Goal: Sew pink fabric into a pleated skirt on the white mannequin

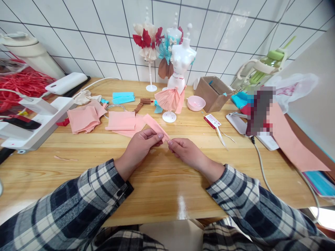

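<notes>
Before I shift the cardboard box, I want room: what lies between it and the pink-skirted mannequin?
In the head view, a pink bowl lies between, with a small white item behind it.

"Bright in here?"
"Evenly, shadows soft; the tabletop (pixel 167 181) glares at six o'clock, the tiled wall (pixel 222 38) shines at one."
"Anything unclear?"
"Edges stretch, the flask (pixel 35 55) at ten leans outward, a pixelated patch (pixel 261 111) blots three."
</notes>
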{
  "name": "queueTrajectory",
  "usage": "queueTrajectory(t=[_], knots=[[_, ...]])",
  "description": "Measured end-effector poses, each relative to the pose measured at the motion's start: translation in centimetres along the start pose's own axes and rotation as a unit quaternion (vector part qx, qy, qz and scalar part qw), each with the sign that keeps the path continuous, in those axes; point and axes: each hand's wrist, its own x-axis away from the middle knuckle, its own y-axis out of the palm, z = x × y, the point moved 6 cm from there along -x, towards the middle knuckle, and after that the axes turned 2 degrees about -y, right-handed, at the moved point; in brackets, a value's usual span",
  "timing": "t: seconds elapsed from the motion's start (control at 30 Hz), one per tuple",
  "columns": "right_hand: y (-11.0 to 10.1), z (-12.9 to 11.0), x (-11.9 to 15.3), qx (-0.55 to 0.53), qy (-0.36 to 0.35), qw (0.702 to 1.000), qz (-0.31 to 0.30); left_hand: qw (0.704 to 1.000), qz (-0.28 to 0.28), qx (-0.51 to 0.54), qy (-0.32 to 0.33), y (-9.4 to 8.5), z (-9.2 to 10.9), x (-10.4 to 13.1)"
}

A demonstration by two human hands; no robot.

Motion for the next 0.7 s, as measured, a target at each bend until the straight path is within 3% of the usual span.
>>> queueTrajectory(t=[0.37,0.57,0.7], knots=[[0.02,0.13,0.02,0.026,0.010,1.000,-0.009,0.999,0.003,0.032,-0.005,-0.42,-0.07,-0.27],[-0.51,-0.09,0.17,0.085,-0.028,0.995,0.054,0.999,0.003,0.049,-0.010,-0.44,-0.20,-0.26],[-0.23,-0.04,0.22,0.092,-0.030,0.994,0.054,0.999,0.009,0.042,-0.012,-0.47,-0.31,-0.27]])
